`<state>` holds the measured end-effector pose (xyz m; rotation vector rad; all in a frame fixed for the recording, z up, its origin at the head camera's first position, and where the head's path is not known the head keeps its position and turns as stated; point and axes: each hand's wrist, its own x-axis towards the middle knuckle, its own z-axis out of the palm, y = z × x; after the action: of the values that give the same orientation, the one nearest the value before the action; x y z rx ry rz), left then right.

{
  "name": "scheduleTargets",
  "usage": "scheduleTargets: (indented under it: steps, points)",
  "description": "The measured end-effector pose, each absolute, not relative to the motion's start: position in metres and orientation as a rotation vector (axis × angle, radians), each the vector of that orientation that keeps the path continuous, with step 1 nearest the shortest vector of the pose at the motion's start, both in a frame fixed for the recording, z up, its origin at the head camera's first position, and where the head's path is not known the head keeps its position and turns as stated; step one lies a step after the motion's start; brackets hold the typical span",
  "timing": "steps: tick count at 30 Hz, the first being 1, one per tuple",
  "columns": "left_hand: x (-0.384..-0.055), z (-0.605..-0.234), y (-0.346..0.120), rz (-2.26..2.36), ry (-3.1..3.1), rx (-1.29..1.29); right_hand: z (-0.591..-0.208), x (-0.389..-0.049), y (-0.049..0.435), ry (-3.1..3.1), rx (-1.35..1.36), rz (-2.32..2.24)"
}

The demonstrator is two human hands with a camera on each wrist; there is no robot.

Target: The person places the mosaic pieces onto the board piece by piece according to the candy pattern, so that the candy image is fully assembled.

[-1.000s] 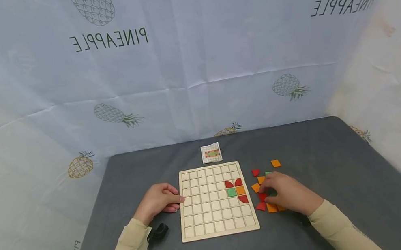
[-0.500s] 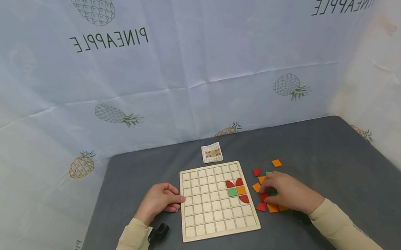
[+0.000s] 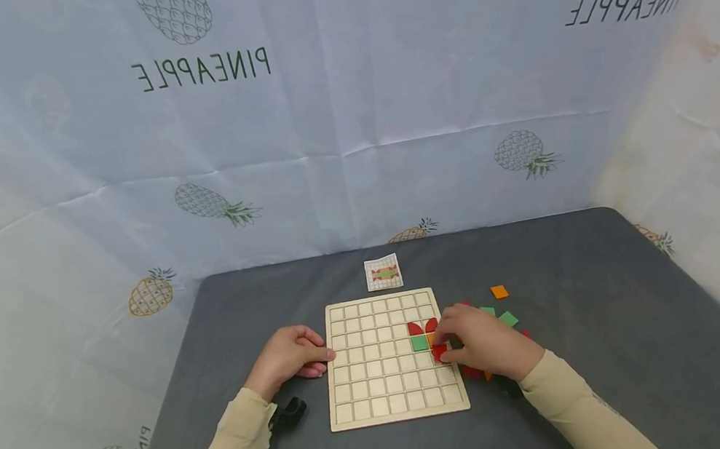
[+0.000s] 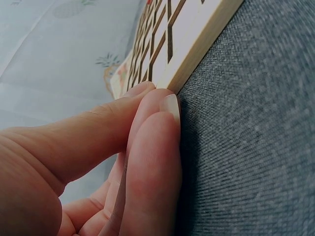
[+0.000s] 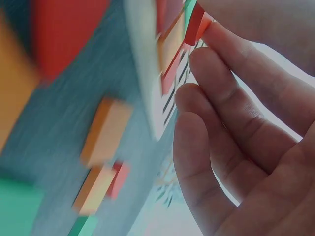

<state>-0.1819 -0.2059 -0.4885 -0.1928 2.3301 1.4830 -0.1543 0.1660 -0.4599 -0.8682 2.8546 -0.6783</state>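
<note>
A wooden grid board [image 3: 377, 387] lies flat on the dark table. My left hand [image 3: 290, 356] holds its left edge; in the left wrist view the thumb [image 4: 93, 125] and forefinger meet at the board's corner edge. Over the board's right side, my right hand [image 3: 487, 339] pinches a red tile [image 5: 195, 24] between thumb and finger. The tile's full shape is hidden. In the board's cells lie a green square tile [image 3: 419, 342], an orange tile [image 3: 431, 338] partly covered by the fingers, and two red quarter-round tiles, one being the left one [image 3: 415, 328].
Loose green, orange and red tiles lie right of the board, partly under the right hand, among them a green tile [image 3: 509, 318] and an orange tile [image 3: 499, 292]. A small printed pattern card [image 3: 383, 272] lies behind the board. Pineapple-print cloth [image 3: 335, 110] hangs around the table.
My right hand has moved left from the loose tiles to the board's right edge, bringing a red tile along. Several green tiles have come into sight. The left hand stays at the board.
</note>
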Motion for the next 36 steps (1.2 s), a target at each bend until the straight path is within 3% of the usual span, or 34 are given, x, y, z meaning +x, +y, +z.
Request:
scheduleTargets:
  steps: [8,36]
  points:
    - [-0.182,-0.49,-0.204,1.48,2.329,-0.189,-0.463,-0.152,0.145,2.832,-0.943,-0.662]
    - [-0.184,-0.487,-0.207,1.492,2.31,-0.175,-0.467,-0.154,0.137,2.864,-0.945,-0.646]
